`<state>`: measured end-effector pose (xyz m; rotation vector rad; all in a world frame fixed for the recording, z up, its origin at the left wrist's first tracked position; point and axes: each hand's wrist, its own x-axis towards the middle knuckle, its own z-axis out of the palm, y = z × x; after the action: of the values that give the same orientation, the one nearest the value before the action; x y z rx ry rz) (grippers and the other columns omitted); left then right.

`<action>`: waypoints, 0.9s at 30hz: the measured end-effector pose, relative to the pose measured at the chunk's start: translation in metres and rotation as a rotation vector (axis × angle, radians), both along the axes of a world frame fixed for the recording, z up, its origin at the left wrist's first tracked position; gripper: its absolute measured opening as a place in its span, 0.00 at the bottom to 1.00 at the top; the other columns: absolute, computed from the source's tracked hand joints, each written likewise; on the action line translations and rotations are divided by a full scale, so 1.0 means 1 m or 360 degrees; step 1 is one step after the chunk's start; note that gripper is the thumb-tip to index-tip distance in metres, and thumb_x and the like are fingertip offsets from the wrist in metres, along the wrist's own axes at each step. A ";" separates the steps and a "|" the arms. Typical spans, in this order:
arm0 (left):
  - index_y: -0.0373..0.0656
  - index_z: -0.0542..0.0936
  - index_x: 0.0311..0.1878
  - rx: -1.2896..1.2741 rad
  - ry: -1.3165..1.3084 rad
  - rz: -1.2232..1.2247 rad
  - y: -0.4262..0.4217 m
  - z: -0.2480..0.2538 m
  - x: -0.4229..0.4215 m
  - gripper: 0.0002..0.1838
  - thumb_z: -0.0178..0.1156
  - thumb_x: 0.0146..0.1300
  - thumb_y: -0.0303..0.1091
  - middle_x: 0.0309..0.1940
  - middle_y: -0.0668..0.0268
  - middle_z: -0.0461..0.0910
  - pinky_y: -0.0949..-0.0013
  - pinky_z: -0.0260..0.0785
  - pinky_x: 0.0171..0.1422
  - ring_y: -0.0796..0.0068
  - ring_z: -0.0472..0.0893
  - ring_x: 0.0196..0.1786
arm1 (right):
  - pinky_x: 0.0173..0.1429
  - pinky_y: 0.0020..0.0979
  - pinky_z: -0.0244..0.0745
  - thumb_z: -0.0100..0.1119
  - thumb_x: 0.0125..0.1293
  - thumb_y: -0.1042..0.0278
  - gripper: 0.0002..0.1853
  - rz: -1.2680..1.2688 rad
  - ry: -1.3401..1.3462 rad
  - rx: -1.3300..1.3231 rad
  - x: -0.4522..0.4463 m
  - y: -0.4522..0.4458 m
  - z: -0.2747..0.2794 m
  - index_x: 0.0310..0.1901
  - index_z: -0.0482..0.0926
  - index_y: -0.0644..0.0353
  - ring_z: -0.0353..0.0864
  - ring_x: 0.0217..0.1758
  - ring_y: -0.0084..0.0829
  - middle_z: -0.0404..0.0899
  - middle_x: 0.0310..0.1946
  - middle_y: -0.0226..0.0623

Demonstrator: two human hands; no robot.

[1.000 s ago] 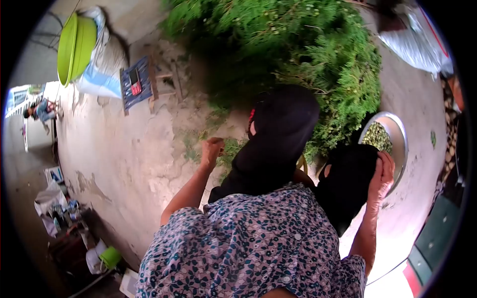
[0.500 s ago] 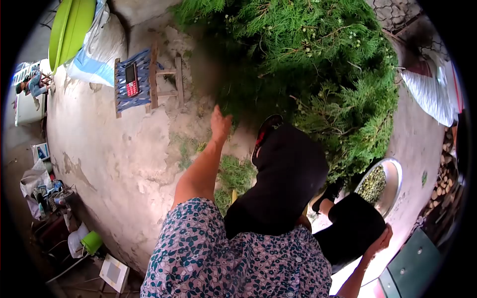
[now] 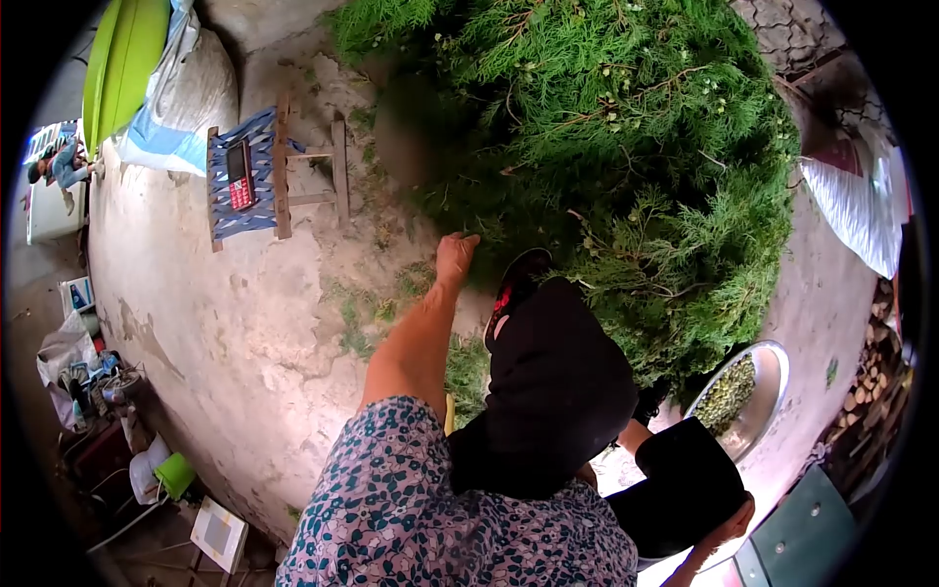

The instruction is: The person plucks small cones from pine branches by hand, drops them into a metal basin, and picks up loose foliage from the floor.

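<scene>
In the head view, my left hand (image 3: 457, 257) reaches to the near left edge of a big pile of green conifer branches (image 3: 616, 108). Its fingers look closed; what is between them, if anything, is too small to make out. My right hand (image 3: 732, 523) lies against the side of my black-trousered right knee (image 3: 685, 484), holding nothing that I can see, its fingers partly hidden. Just beyond that knee stands a metal basin (image 3: 778, 377) with small pale-green cones or seeds (image 3: 726, 396) in it. A dark shoe with red (image 3: 514, 289) touches the edge of the pile.
A low stool (image 3: 262, 210) with a woven blue seat carries a red and black keypad phone (image 3: 241, 174). White sacks (image 3: 201, 93) and a lime-green tub (image 3: 122, 68) stand at upper left. Stacked firewood (image 3: 871, 377) lines the right. Another person (image 3: 67, 166) sits far left.
My left hand has moved a little right and now points into the branches. The view has shifted slightly. My right hand stays at the knee.
</scene>
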<state>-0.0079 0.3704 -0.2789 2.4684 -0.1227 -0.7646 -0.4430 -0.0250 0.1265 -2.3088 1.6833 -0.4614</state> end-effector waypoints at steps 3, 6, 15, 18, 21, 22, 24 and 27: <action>0.48 0.82 0.38 0.0133 -0.0777 -0.0121 -0.006 0.065 -0.039 0.11 0.52 0.53 0.30 0.36 0.55 0.77 0.60 0.68 0.40 0.54 0.77 0.38 | 0.50 0.36 0.65 0.38 0.68 0.60 0.19 0.0020 0.0009 -0.0006 0.003 0.001 -0.001 0.41 0.75 0.67 0.72 0.41 0.39 0.75 0.38 0.43; 0.48 0.82 0.35 0.0075 -0.1121 -0.0081 0.007 0.107 -0.075 0.11 0.52 0.50 0.28 0.34 0.56 0.76 0.59 0.67 0.38 0.56 0.76 0.38 | 0.50 0.36 0.65 0.38 0.68 0.59 0.19 0.0029 -0.0032 -0.0019 0.006 0.003 -0.001 0.42 0.75 0.67 0.72 0.41 0.39 0.75 0.38 0.43; 0.37 0.77 0.32 -0.0443 -0.0930 0.0309 0.018 0.236 -0.117 0.09 0.59 0.45 0.24 0.28 0.58 0.73 0.59 0.61 0.37 0.56 0.71 0.33 | 0.50 0.34 0.67 0.43 0.64 0.68 0.14 0.0217 -0.0178 0.0003 0.002 0.000 -0.006 0.42 0.74 0.69 0.74 0.40 0.40 0.76 0.38 0.45; 0.37 0.77 0.34 -0.0552 -0.0859 0.0234 -0.001 0.285 -0.112 0.10 0.60 0.44 0.24 0.29 0.57 0.74 0.60 0.61 0.37 0.56 0.71 0.33 | 0.48 0.30 0.67 0.41 0.66 0.66 0.16 0.0195 -0.0376 0.0017 0.000 0.001 -0.013 0.40 0.76 0.70 0.73 0.38 0.33 0.77 0.35 0.41; 0.38 0.77 0.31 -0.0640 -0.1087 0.0137 -0.036 0.332 -0.104 0.09 0.61 0.42 0.24 0.26 0.59 0.72 0.63 0.61 0.37 0.57 0.71 0.33 | 0.47 0.29 0.67 0.41 0.66 0.66 0.15 0.0238 -0.0443 -0.0018 0.003 0.006 -0.013 0.40 0.76 0.69 0.73 0.38 0.32 0.77 0.34 0.41; 0.39 0.77 0.30 -0.0619 -0.1172 -0.0041 -0.046 0.342 -0.093 0.09 0.61 0.42 0.24 0.26 0.60 0.72 0.63 0.61 0.38 0.58 0.71 0.33 | 0.47 0.29 0.67 0.41 0.66 0.66 0.15 0.0236 -0.0451 -0.0017 0.005 0.008 -0.012 0.40 0.76 0.69 0.73 0.38 0.32 0.77 0.34 0.41; 0.40 0.77 0.28 -0.0724 -0.1412 -0.0258 -0.071 0.347 -0.069 0.08 0.62 0.41 0.26 0.24 0.61 0.71 0.63 0.61 0.37 0.59 0.71 0.32 | 0.48 0.30 0.67 0.40 0.67 0.65 0.16 0.0227 -0.0407 0.0028 0.008 0.010 -0.009 0.41 0.75 0.69 0.73 0.38 0.34 0.77 0.35 0.42; 0.41 0.75 0.25 -0.0988 -0.1585 -0.0397 -0.122 0.360 -0.039 0.09 0.63 0.37 0.28 0.20 0.62 0.68 0.61 0.60 0.31 0.60 0.70 0.26 | 0.48 0.32 0.67 0.38 0.67 0.63 0.18 0.0331 -0.0281 -0.0029 0.009 0.012 -0.006 0.43 0.74 0.68 0.73 0.39 0.36 0.76 0.37 0.43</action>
<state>-0.0472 0.2486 0.0808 2.0012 -0.8862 0.4386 -0.4338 -0.0128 0.1209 -2.3458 1.3476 -0.6179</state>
